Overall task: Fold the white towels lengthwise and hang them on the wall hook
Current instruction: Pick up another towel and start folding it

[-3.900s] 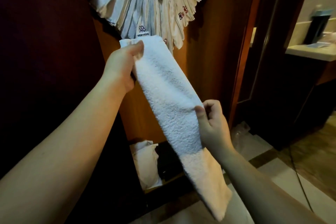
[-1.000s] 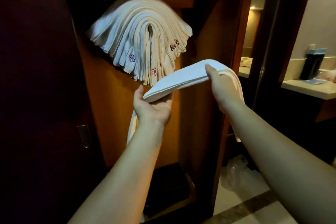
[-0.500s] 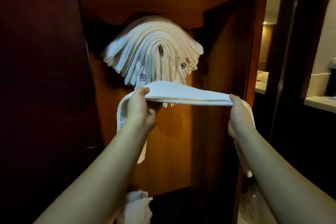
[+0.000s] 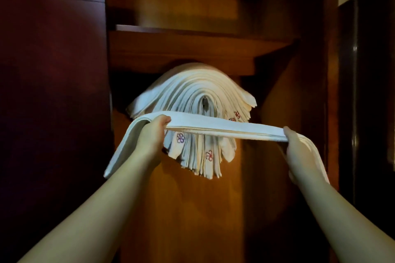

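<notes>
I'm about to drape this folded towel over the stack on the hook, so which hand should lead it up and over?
Probably neither alone. The left hand and right hand grip the towel level, either side of the stack. The left is slightly higher and nearer the crest, so it has a small edge.

Folded white towel: narrow lengthwise strip, stretched near-level across the centre of view, its right end slightly lower; both ends are draped downward, toward 8 o'clock and 4 o'clock. Hung towels: thick white stack arched over a wall hook, directly behind the strip at 12 o'clock; hems fanned downward, small red and purple embroidered flowers shown on several.
</notes>
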The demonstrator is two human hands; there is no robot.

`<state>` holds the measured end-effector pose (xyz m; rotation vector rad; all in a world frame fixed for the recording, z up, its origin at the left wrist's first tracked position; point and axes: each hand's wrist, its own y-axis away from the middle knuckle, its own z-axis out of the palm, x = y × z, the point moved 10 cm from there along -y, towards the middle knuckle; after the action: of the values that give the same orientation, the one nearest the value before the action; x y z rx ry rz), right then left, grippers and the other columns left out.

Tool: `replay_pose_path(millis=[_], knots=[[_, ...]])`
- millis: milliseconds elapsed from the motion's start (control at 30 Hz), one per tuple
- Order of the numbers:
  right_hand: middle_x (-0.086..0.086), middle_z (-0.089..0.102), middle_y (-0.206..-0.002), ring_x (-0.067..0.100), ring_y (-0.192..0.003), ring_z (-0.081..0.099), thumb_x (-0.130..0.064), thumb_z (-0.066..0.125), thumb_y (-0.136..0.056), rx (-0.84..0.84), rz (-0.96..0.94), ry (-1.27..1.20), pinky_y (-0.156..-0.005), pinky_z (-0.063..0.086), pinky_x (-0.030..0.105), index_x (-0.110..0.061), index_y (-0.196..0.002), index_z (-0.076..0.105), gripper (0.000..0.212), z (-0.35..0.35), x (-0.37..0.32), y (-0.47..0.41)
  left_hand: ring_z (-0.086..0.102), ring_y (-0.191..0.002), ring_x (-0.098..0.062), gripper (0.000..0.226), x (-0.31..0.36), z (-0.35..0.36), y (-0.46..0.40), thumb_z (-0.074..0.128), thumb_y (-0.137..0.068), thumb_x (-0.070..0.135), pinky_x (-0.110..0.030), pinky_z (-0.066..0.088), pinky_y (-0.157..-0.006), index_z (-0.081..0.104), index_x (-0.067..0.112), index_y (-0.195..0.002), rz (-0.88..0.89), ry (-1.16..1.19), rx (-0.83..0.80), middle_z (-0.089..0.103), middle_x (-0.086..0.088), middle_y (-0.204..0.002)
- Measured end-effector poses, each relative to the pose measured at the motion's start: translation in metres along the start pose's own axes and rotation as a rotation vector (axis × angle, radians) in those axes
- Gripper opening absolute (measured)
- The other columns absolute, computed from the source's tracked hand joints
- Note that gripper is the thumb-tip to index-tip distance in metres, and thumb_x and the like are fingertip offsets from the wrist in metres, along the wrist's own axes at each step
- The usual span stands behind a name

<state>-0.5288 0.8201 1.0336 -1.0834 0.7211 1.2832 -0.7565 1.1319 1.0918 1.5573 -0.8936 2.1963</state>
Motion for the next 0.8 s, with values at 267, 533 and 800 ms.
replay_pose_path(millis=[267,533,800], knots=[[0.003,0.071,-0.11,0.019,-0.109,0.066,-0.043,0.073,-0.082,-0.026,-0.067,-0.291,-0.105,0.047,0.038,-0.017,-0.107,0.066,0.038,0.062,-0.008,-0.071,0.055,-0.085,-0.021,0.016,0.032,0.014,-0.081,0.059,-0.089,0.028,-0.035,0.042,-0.073,0.06,0.016,-0.079,0.151,0.099,0.046,0.058,-0.005,-0.082],[0.0,0.07,-0.104,0.019,-0.104,0.064,-0.058,0.057,-0.089,-0.118,-0.259,-0.126,-0.108,0.043,0.043,-0.022,-0.094,0.067,0.038,0.129,-0.047,-0.158,0.068,-0.096,-0.024,0.03,0.057,0.032,-0.177,0.062,-0.084,0.043,-0.038,0.051,-0.09,0.068,0.016,-0.094,0.232,0.213,0.022,0.07,-0.009,-0.102],[0.001,0.065,-0.097,0.017,-0.092,0.062,-0.068,0.05,-0.09,-0.333,-0.423,0.024,-0.087,0.042,0.032,-0.017,-0.104,0.066,0.055,0.224,-0.122,-0.234,0.064,-0.115,-0.026,0.085,0.11,0.026,-0.265,0.068,-0.055,0.077,-0.045,0.049,-0.101,0.069,0.023,-0.121,0.32,0.148,0.112,0.067,-0.008,-0.128]])
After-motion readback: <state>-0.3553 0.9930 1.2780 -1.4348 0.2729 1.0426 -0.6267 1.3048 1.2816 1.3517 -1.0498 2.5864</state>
